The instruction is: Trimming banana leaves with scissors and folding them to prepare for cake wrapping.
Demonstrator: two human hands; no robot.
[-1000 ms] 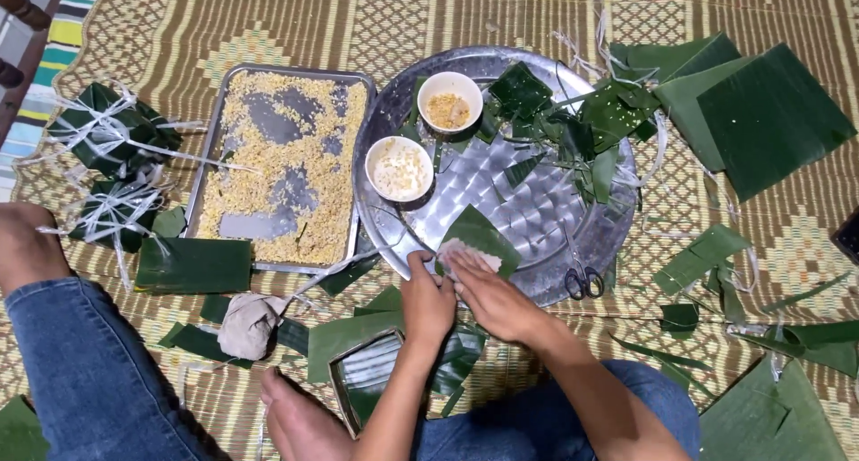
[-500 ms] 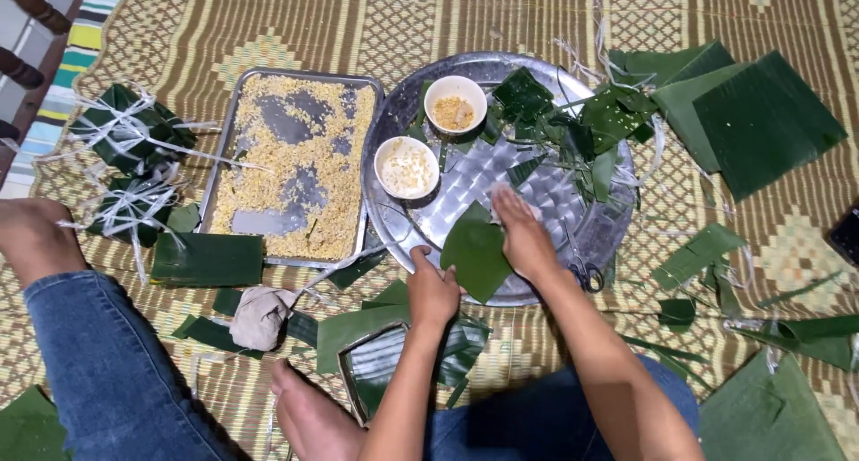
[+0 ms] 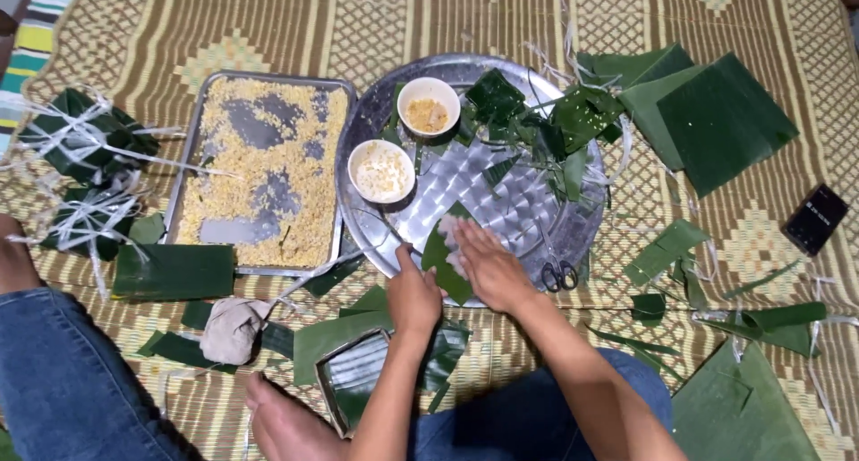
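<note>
Woven mat [image 3: 268, 23]: rectangular tray [image 3: 192, 148] holds yellow grain; both hands, left [image 3: 413, 296], right [image 3: 488, 266], flat, ungripped, on green leaf [image 3: 440, 257].

Rectangular metal tray [image 3: 191, 139] on the left, scattered yellow grain with bare patches. Two small white bowls [image 3: 428, 105] on the round tray's far-left part, both with yellowish filling. Tied leaf parcels [image 3: 76, 135] with white strings at far left. Stack of cut green leaves [image 3: 716, 112] at upper right, overlapping. Scissors [image 3: 559, 273] just beside the round tray's near edge. Black phone [image 3: 814, 218] on the woven mat [image 3: 268, 23], right. Crumpled grey cloth [image 3: 233, 329] near a bare foot [image 3: 286, 425]. Loose leaf scraps [image 3: 667, 251] right of the scissors.
</note>
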